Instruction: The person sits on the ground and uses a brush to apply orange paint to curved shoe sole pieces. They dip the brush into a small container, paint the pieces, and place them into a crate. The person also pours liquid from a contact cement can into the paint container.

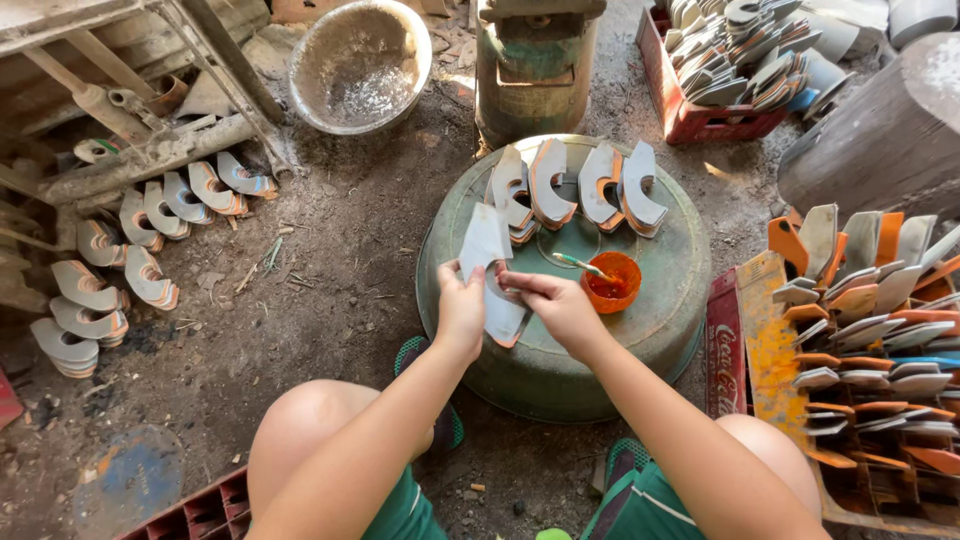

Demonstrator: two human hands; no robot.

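Grey curved piece [490,275] is pinched between both hands; left hand [460,312] closed on its left edge, right hand [560,305] closed on its lower end. Long axis runs up and away from the grip. Just right of the right hand, an orange cup [612,283] with brush [580,264]. Beyond, glued pieces [575,188] on the drum [660,320]. Fingertips hidden behind the piece.

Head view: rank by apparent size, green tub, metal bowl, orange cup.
1. Green tub, upturned and nearest the camera, which may inflate it.
2. Metal bowl, farther back.
3. Orange cup, on the tub, clearly smallest.
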